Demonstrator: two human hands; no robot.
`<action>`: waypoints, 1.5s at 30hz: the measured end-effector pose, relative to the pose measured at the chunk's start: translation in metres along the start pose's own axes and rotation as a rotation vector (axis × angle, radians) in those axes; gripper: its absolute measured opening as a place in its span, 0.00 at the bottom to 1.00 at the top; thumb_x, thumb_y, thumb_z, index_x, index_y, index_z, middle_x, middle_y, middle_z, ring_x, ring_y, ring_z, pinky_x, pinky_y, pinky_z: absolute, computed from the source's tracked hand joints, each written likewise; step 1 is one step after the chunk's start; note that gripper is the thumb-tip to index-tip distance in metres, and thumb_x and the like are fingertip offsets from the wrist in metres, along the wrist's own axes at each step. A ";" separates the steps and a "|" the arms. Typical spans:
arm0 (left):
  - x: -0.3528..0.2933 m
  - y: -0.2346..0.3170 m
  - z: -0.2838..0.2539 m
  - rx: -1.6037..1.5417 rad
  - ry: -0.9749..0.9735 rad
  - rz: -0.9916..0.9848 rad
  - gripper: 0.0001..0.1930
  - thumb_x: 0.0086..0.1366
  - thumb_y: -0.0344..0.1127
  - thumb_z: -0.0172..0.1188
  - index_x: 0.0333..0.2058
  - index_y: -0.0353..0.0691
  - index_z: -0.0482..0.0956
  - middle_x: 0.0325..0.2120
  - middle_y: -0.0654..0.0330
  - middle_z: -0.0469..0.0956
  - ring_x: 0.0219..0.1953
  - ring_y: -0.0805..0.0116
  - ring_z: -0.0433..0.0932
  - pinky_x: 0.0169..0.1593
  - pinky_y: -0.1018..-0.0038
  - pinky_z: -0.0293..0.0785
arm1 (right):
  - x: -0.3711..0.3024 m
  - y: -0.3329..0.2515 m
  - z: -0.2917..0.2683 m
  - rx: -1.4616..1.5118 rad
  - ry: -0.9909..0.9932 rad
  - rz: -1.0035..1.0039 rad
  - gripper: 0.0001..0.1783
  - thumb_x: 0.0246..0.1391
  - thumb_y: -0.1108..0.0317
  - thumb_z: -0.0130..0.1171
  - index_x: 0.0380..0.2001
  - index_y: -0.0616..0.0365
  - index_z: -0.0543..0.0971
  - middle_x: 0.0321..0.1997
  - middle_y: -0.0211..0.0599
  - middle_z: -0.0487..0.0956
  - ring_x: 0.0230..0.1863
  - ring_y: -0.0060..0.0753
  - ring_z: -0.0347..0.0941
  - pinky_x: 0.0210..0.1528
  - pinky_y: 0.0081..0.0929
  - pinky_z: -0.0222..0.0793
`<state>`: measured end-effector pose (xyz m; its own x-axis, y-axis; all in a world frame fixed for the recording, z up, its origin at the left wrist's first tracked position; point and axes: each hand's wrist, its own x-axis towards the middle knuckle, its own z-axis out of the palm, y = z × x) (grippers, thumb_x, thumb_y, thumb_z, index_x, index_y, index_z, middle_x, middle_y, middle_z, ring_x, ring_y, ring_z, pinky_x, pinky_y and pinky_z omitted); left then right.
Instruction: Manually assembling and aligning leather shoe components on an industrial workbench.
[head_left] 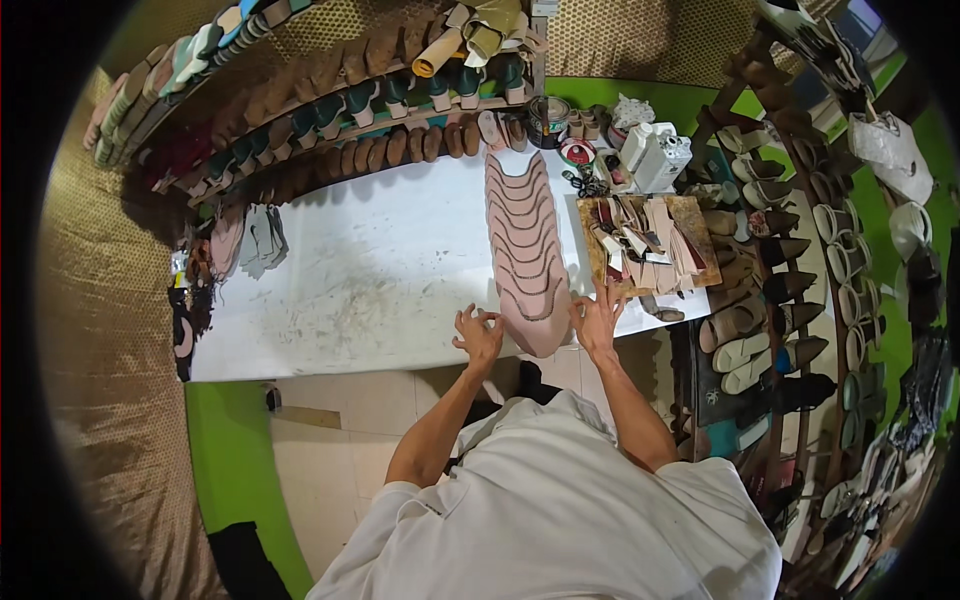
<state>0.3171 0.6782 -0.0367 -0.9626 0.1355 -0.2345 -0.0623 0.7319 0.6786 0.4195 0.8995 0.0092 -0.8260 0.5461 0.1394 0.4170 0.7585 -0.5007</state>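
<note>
A long row of overlapping pink shoe-upper pieces (522,237), with dark curved edges, runs from the back of the white table (380,270) to its front edge. The nearest pink piece (543,333) lies on top and reaches slightly past that edge. At its left side is my left hand (480,336), thumb and forefinger closed in a pinch on the rim, other fingers raised. My right hand (597,320) pinches the opposite rim in the same way, its remaining fingers spread upward. Exactly how far the fingertips go under the material is too small to see.
Right of the row, a brown board (705,240) carries cut strips. Behind it stand a white container (655,157) and a dark can (548,118). Shoe racks (385,105) line the back; more shoes (760,250) fill the right side. Grey pieces (262,240) lie at the left.
</note>
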 end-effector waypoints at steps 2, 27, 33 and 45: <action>0.005 -0.001 0.004 -0.005 0.004 -0.024 0.12 0.59 0.51 0.68 0.37 0.55 0.91 0.71 0.54 0.64 0.77 0.44 0.47 0.64 0.21 0.42 | 0.005 0.001 0.002 -0.002 -0.009 -0.016 0.07 0.53 0.65 0.70 0.34 0.54 0.88 0.73 0.47 0.66 0.81 0.60 0.47 0.79 0.68 0.30; 0.020 0.011 0.017 0.148 0.024 -0.047 0.10 0.60 0.50 0.66 0.34 0.56 0.91 0.74 0.55 0.59 0.78 0.43 0.43 0.64 0.19 0.36 | 0.027 0.014 0.021 -0.131 0.068 -0.130 0.06 0.49 0.67 0.72 0.27 0.56 0.85 0.75 0.42 0.65 0.80 0.59 0.48 0.76 0.79 0.23; 0.020 0.011 0.015 0.195 -0.022 -0.071 0.13 0.61 0.49 0.66 0.41 0.55 0.89 0.75 0.54 0.57 0.78 0.44 0.42 0.64 0.19 0.36 | 0.027 0.018 0.025 -0.119 0.045 -0.129 0.07 0.50 0.66 0.72 0.32 0.54 0.87 0.74 0.42 0.65 0.80 0.58 0.48 0.76 0.78 0.23; -0.008 0.000 0.008 0.382 0.002 0.347 0.28 0.63 0.56 0.67 0.61 0.58 0.78 0.78 0.49 0.44 0.79 0.40 0.37 0.63 0.17 0.34 | -0.001 0.009 0.029 -0.040 -0.045 -0.303 0.14 0.52 0.63 0.65 0.40 0.56 0.85 0.61 0.37 0.76 0.70 0.53 0.63 0.74 0.79 0.31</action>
<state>0.3269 0.6830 -0.0405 -0.9100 0.4127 -0.0395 0.3612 0.8359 0.4132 0.4132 0.8958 -0.0206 -0.9305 0.2776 0.2390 0.1632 0.8982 -0.4081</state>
